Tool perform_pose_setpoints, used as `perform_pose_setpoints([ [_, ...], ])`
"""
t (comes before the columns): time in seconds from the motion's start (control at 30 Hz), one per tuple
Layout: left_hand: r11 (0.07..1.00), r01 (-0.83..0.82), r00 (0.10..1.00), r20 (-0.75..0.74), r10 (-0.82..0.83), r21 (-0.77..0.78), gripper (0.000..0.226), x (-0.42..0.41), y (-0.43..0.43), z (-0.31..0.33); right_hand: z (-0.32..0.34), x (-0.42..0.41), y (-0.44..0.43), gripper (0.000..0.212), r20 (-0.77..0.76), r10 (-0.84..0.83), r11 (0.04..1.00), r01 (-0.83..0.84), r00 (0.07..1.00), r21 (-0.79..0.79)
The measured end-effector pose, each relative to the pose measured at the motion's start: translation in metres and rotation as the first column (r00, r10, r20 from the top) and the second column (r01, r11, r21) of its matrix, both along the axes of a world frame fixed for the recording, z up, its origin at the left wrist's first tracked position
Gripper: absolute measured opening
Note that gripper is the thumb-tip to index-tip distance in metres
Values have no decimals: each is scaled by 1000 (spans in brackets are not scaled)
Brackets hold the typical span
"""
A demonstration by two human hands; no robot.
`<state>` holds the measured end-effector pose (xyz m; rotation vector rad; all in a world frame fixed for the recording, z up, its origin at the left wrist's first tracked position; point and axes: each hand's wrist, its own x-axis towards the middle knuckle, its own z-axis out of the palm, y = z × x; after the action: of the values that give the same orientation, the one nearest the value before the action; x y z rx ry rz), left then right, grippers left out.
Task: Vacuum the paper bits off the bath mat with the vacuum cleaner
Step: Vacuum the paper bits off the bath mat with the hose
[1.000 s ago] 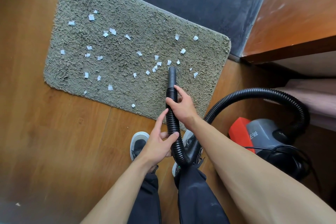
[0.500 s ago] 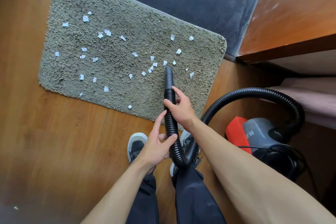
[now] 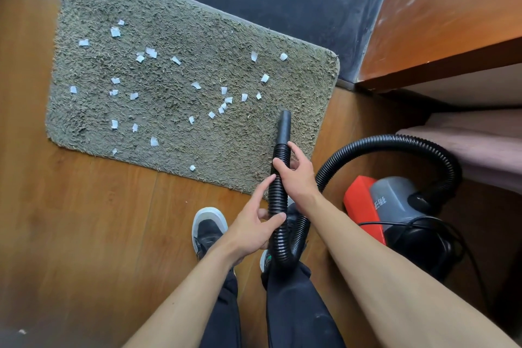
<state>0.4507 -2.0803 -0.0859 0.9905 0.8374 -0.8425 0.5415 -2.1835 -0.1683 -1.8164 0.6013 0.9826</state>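
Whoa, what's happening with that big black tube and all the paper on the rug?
A person holds the black hose of the vacuum cleaner in both hands, right hand ahead of left hand, its nozzle over the near right part of the bath mat. Many white paper bits lie across the mat, not yet sucked up.

The only lettering, a white mark on the vacuum cleaner [image 3: 395, 200], is too blurred to read.
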Motion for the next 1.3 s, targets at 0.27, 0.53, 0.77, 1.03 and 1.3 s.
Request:
perform_pose_setpoints([
  [0.27,1000,-20,1000,-18,20,3,73,-8,-7,4,1,-9,-5,60,13,-17,1000,17,1000,-4],
  [0.53,998,-46,999,3,46,53,73,-7,-3,5,3,-2,5,61,-1,68,998,-68,998,11],
  [0.77,981,-185,981,-42,187,58,73,-26,5,11,7,-12,34,65,5,256,966,-256,967,24],
  [1.03,957,-280,954,-90,286,71,73,-41,13,15,9,-22,57,64,22,362,932,-362,932,12],
  [1.3,953,-296,952,-60,299,58,74,-30,17,8,7,-8,61,66,20,329,944,-329,944,22],
])
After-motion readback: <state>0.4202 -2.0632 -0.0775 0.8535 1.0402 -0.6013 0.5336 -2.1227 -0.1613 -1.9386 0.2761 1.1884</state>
